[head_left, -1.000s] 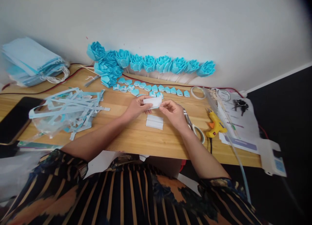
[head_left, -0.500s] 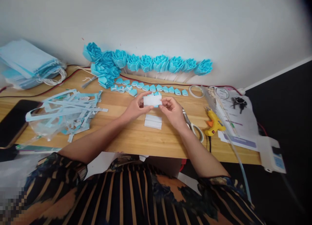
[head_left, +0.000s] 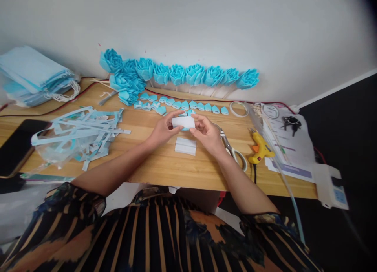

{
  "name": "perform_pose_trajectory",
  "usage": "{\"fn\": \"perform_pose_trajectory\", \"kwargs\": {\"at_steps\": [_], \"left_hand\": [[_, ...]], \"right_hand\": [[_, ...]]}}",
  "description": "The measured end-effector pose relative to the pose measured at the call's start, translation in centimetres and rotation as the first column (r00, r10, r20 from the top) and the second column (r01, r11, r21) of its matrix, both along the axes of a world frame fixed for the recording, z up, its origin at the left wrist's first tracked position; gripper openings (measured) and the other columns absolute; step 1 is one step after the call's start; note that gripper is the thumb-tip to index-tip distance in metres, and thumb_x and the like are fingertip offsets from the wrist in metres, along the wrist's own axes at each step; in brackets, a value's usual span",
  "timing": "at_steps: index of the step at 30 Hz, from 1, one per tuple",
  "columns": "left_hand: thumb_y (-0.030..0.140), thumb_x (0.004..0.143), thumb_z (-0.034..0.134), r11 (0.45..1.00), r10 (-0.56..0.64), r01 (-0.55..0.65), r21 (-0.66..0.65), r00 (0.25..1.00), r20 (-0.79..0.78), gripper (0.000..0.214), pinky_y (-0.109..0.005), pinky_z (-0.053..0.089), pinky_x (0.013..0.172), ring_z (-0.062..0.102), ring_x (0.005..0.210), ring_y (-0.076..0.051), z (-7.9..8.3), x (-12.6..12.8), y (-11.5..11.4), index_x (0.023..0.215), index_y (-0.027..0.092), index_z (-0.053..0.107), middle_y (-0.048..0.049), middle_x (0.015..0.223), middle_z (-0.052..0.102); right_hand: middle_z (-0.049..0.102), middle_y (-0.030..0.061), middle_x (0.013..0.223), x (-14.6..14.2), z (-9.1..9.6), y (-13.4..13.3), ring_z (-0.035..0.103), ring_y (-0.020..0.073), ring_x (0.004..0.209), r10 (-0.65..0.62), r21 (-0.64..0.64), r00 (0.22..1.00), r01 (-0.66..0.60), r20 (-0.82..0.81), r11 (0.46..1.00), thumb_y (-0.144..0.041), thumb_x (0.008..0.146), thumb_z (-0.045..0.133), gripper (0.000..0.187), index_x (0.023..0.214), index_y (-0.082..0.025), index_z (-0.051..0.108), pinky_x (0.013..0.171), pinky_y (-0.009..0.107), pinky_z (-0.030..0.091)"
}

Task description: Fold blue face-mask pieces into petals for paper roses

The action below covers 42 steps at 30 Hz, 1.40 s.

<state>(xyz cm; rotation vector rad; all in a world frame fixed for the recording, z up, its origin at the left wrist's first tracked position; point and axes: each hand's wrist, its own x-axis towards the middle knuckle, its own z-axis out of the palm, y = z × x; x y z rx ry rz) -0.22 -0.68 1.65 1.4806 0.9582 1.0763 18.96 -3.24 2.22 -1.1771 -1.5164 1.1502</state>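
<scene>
Between my two hands a small rectangular piece of mask fabric, white with a blue lower edge, is held up above the table. My left hand pinches its left end, thumb at the bottom and fingers at the top. My right hand grips the right end in the same way. Just below on the wood lies another pale folded fabric piece. Behind my hands, folded blue petals lie in rows. Scissors with white handles rest beside my right hand.
Blue fabric flowers lean along the wall. Cut strips are heaped at left near a phone and stacked masks. On the right are a yellow glue gun, a tape roll, keys and papers.
The held piece has tilted slightly and its lower edge bends, showing a bit more blue. Both hands still grip its ends. The view has shifted slightly.
</scene>
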Motion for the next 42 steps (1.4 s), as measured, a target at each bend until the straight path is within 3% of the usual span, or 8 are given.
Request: {"fn": "perform_pose_trajectory", "kwargs": {"at_steps": [5, 12, 17, 21, 25, 29, 33, 42], "left_hand": [[0.022, 0.075, 0.071, 0.998, 0.003, 0.002, 0.068, 0.997, -0.077, 0.050, -0.024, 0.046, 0.068, 0.060, 0.085, -0.015, -0.2, 0.1, -0.1, 0.124, 0.018, 0.064, -0.0096, 0.122, 0.067], [0.021, 0.076, 0.070, 0.999, -0.034, 0.033, 0.029, 0.999, 0.034, 0.051, -0.024, 0.048, 0.072, 0.064, 0.092, -0.016, -0.8, 0.3, 0.0, 0.126, 0.017, 0.062, -0.0116, 0.126, 0.065], [0.024, 0.075, 0.072, 0.998, -0.062, 0.064, -0.012, 0.989, 0.133, 0.056, -0.024, 0.048, 0.075, 0.063, 0.088, -0.014, -0.5, 0.2, 0.0, 0.129, 0.017, 0.057, -0.0078, 0.109, 0.067], [0.029, 0.075, 0.075, 0.996, -0.053, 0.067, -0.065, 0.979, 0.195, 0.064, -0.022, 0.046, 0.065, 0.057, 0.071, -0.010, 0.0, 0.0, 0.0, 0.135, 0.020, 0.053, -0.0004, 0.084, 0.064], [0.037, 0.070, 0.081, 0.975, -0.080, 0.139, -0.171, 0.946, 0.314, 0.077, -0.023, 0.047, 0.062, 0.058, 0.067, -0.011, 0.2, 0.1, -0.2, 0.140, 0.027, 0.048, 0.0018, 0.080, 0.063], [0.046, 0.070, 0.081, 0.934, -0.160, 0.236, -0.268, 0.947, 0.278, 0.048, -0.024, 0.047, 0.059, 0.059, 0.063, -0.011, 0.1, 0.4, -0.7, 0.105, 0.016, 0.068, -0.0009, 0.073, 0.065], [0.049, 0.073, 0.077, 0.952, -0.103, 0.140, -0.270, 0.984, 0.149, 0.038, -0.023, 0.045, 0.058, 0.054, 0.056, -0.008, -0.1, 0.4, -1.0, 0.067, 0.013, 0.067, -0.0015, 0.065, 0.065], [0.051, 0.073, 0.074, 0.962, -0.054, 0.086, -0.260, 0.990, 0.127, 0.038, -0.026, 0.044, 0.060, 0.053, 0.058, -0.011, -0.2, 0.3, -0.8, 0.060, 0.016, 0.066, -0.0011, 0.061, 0.063]], "right_hand": [[0.064, -0.0017, 0.080, 0.0, -0.3, 0.0, 0.059, 0.0147, 0.069, -0.006, 0.029, 0.999, 0.005, 0.042, 1.000, -0.031, 0.080, 0.068, 0.047, 0.125, -0.025, 0.058, 0.065, 0.030, 0.048], [0.058, -0.0032, 0.073, 0.1, -0.4, 0.1, 0.055, 0.0141, 0.065, -0.080, 0.077, 0.996, 0.076, 0.042, 0.994, -0.031, 0.081, 0.067, 0.039, 0.119, -0.026, 0.061, 0.063, 0.030, 0.045], [0.056, -0.0036, 0.071, 0.2, -0.1, 0.1, 0.053, 0.0145, 0.064, -0.088, 0.081, 0.995, 0.084, 0.053, 0.993, -0.032, 0.082, 0.067, 0.038, 0.119, -0.027, 0.062, 0.062, 0.030, 0.046], [0.061, -0.0016, 0.075, 0.2, -0.4, -0.1, 0.056, 0.0167, 0.066, -0.046, 0.093, 0.990, 0.034, 0.130, 0.995, -0.033, 0.083, 0.067, 0.043, 0.126, -0.029, 0.061, 0.065, 0.032, 0.049], [0.064, 0.0003, 0.078, 0.2, -0.7, -0.1, 0.059, 0.0192, 0.071, -0.098, 0.144, 0.983, 0.076, 0.157, 0.987, -0.036, 0.083, 0.068, 0.044, 0.126, -0.030, 0.061, 0.069, 0.036, 0.051], [0.067, 0.0013, 0.085, 0.3, -0.9, -0.1, 0.062, 0.0200, 0.077, -0.112, 0.153, 0.986, 0.093, 0.122, 0.984, -0.036, 0.085, 0.066, 0.045, 0.129, -0.030, 0.058, 0.075, 0.038, 0.053], [0.068, 0.0009, 0.085, 0.3, -1.0, -0.2, 0.062, 0.0191, 0.076, -0.091, 0.172, 0.986, 0.067, 0.141, 0.983, -0.034, 0.086, 0.066, 0.044, 0.129, -0.030, 0.059, 0.076, 0.037, 0.053], [0.068, 0.0015, 0.083, 0.0, -0.6, -0.4, 0.061, 0.0201, 0.074, -0.108, 0.181, 0.978, 0.075, 0.177, 0.981, -0.037, 0.085, 0.068, 0.042, 0.126, -0.029, 0.062, 0.074, 0.039, 0.054]]}}
